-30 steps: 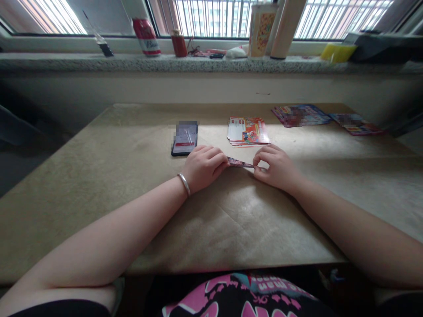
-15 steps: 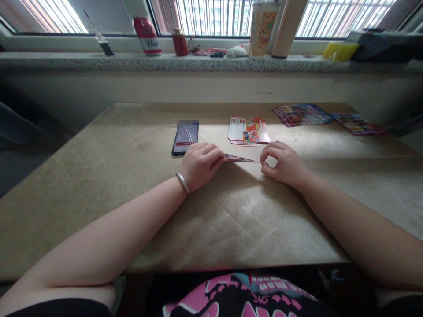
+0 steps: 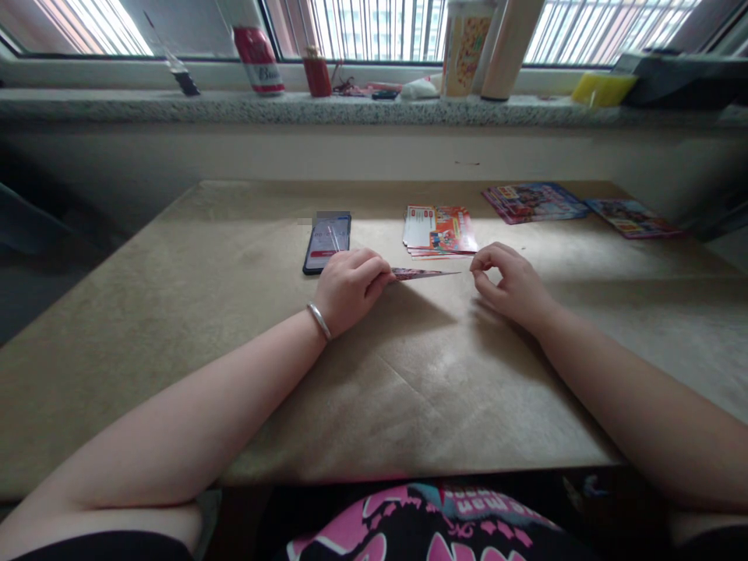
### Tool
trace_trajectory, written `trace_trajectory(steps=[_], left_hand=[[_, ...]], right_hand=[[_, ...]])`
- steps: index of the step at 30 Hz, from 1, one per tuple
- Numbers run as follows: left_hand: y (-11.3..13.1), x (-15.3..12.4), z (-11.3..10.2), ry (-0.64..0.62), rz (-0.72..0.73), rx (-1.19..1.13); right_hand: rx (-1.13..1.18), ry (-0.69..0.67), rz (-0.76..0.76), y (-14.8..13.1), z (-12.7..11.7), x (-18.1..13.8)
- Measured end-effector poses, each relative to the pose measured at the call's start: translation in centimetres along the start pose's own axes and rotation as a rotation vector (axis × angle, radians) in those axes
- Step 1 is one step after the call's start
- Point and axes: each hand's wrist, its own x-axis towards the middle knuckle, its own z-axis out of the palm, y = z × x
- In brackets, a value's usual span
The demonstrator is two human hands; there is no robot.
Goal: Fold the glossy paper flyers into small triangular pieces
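Observation:
My left hand point(image 3: 352, 290) pinches one end of a thin printed piece of paper point(image 3: 412, 273), seen almost edge-on and narrowing to a point at its right tip. Its left end is covered by the fingers, so I cannot tell its full shape. Just right of that tip is my right hand point(image 3: 507, 280), thumb and forefinger curled together into a ring. A small gap separates it from the paper, and nothing shows in its fingers. Beyond the hands lies a stack of orange and white printed cards point(image 3: 441, 231). A smartphone point(image 3: 326, 241) rests behind my left hand, which partly covers it.
Two groups of colourful printed sheets, one pile point(image 3: 534, 202) and another point(image 3: 634, 218), lie at the back right of the table point(image 3: 351, 405). On the stone windowsill point(image 3: 362, 113) stand a red can point(image 3: 259, 61), a patterned cup point(image 3: 464, 51) and a yellow object point(image 3: 603, 89).
My right hand has let go of the paper's tip and shifted slightly right and up. My left hand has moved a little left, with the paper still in it.

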Motion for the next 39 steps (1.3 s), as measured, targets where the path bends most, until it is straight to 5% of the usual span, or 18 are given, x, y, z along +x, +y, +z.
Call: trace_trajectory(steps=[6, 23, 39], left_hand=[[0.5, 0.1, 0.2, -0.009, 0.072, 0.007], [2.4, 0.5, 0.1, 0.067, 0.267, 0.133], [2.9, 0.5, 0.9, -0.026, 0.173, 0.219]], right_hand=[[-0.041, -0.041, -0.162, -2.4, 0.8, 0.1], [-0.393, -0.037, -0.198, -6.1, 2.5, -0.2], [-0.278, -0.126, -0.225, -5.6, 3.1, 0.0]])
